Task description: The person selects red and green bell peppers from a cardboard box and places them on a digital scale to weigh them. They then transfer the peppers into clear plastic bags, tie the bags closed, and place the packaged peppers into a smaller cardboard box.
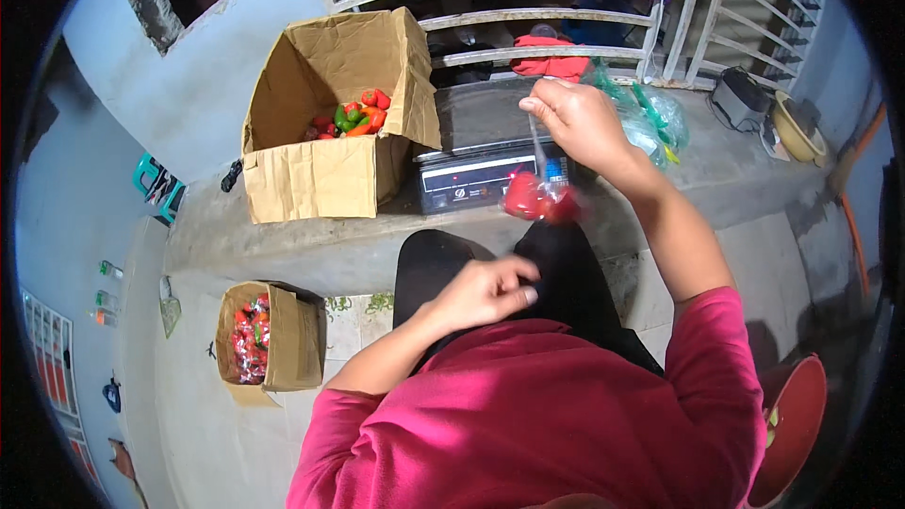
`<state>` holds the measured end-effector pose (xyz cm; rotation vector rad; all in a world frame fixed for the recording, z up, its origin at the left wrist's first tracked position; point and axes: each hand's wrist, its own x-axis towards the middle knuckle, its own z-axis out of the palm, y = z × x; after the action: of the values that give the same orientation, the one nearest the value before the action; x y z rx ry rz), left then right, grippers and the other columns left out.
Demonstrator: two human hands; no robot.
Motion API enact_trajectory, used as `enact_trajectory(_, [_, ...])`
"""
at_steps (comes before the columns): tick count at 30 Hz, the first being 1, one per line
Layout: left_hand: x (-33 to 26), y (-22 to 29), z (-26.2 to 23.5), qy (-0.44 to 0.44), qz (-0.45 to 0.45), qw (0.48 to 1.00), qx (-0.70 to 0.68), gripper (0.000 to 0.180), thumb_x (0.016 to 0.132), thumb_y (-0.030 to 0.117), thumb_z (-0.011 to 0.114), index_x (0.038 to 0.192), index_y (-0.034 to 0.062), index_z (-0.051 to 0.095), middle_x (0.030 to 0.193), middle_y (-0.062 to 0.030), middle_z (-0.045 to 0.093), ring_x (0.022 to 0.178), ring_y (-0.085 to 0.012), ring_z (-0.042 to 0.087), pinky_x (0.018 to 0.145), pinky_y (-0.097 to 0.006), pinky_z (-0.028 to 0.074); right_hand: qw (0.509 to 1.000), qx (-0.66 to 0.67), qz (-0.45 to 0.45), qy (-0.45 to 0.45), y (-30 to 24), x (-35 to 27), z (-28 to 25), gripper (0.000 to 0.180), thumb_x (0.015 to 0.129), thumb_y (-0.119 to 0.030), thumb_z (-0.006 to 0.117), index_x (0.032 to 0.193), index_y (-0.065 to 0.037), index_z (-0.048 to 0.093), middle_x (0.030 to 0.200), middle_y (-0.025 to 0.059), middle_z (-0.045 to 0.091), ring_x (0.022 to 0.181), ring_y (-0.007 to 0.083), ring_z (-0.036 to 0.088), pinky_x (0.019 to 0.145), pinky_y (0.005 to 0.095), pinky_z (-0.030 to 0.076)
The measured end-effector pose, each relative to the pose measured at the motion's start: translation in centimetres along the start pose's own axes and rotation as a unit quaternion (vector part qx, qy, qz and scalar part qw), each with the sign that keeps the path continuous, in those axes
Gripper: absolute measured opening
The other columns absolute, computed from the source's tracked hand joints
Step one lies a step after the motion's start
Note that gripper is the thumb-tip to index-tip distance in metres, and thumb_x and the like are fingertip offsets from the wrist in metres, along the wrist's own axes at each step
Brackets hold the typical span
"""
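Raised over the ledge, my right hand [577, 123] is closed in a pinch on the gathered top of a small clear plastic bag. The bag of red peppers [535, 196] hangs below it, slightly blurred, in front of a digital scale [471, 179]. Above my lap, my left hand [488, 294] holds nothing; its thumb and forefinger are apart and a little smeared by motion. To the left of the scale stands a big cardboard box [311, 179] with loose red, green and orange peppers [353, 118] inside.
A smaller cardboard box [294, 344] on the floor at left holds several bagged peppers [251, 339]. Clear green-tinted plastic bags [650, 123] lie on the concrete ledge [735, 170] at right, near a yellowish bowl [798, 128]. A red bucket [797, 429] stands at lower right. White railings [509, 17] rise behind.
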<state>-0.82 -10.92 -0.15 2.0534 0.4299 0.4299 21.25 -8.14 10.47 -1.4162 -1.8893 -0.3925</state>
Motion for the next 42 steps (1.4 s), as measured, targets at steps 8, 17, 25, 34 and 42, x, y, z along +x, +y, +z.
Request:
enact_trajectory(8, [3.4, -1.0, -2.7, 0.234, 0.058, 0.966, 0.095, 0.034, 0.074, 0.012, 0.064, 0.106, 0.0028, 0.057, 0.09, -0.0109, 0.054, 0.078, -0.0201, 0.054, 0.066, -0.029, 0.044, 0.998, -0.01, -0.026, -0.055, -2.4, -0.9, -0.5, 0.024, 0.083, -0.03, 0.052, 0.075, -0.008, 0.054, 0.071, 0.0114, 0.058, 0.066, 0.0338, 0.057, 0.054, 0.0445, 0.044])
enact_trajectory(17, [3.7, -0.7, -2.0, 0.15, -0.075, 0.985, 0.038, 0.026, 0.076, 0.022, 0.066, 0.078, 0.002, 0.048, 0.064, -0.0115, 0.054, 0.059, -0.0254, 0.056, 0.057, -0.035, 0.044, 0.993, 0.037, -0.061, -0.09, -2.8, -2.3, 1.3, 0.02, 0.082, -0.024, 0.055, 0.072, -0.007, 0.053, 0.067, 0.0114, 0.054, 0.063, 0.0321, 0.055, 0.053, 0.0415, 0.042])
enact_trajectory(25, [5.0, -4.2, -1.9, 0.03, -0.063, 0.976, -0.204, 0.017, 0.084, 0.018, 0.059, 0.081, 0.0021, 0.056, 0.066, -0.0014, 0.053, 0.059, -0.0075, 0.05, 0.054, -0.023, 0.043, 0.987, 0.078, -0.089, -0.107, -5.2, -2.4, 1.8, 0.019, 0.08, -0.023, 0.056, 0.072, -0.006, 0.053, 0.067, 0.0105, 0.054, 0.062, 0.0313, 0.055, 0.053, 0.0409, 0.042])
enact_trajectory(34, [4.1, -7.4, -2.2, 0.17, -0.141, 0.975, -0.007, 0.017, 0.083, 0.02, 0.059, 0.08, 0.004, 0.062, 0.057, -0.0019, 0.057, 0.051, -0.0064, 0.052, 0.049, -0.024, 0.042, 0.989, 0.07, -0.009, -0.127, -2.1, -4.2, 2.3, 0.023, 0.085, -0.025, 0.05, 0.075, -0.005, 0.054, 0.071, 0.014, 0.054, 0.069, 0.0339, 0.054, 0.059, 0.0431, 0.042])
enact_trajectory(42, [4.1, -4.6, -8.6, 0.226, -0.058, 0.894, -0.383, 0.012, 0.078, 0.009, 0.064, 0.085, -0.0009, 0.062, 0.075, -0.0085, 0.063, 0.063, -0.014, 0.06, 0.059, -0.027, 0.051, 0.831, 0.465, 0.132, -0.276, -8.2, -9.2, 4.4, 0.025, 0.092, -0.024, 0.04, 0.079, -0.004, 0.049, 0.063, 0.0042, 0.048, 0.056, 0.018, 0.05, 0.056, 0.0311, 0.044])
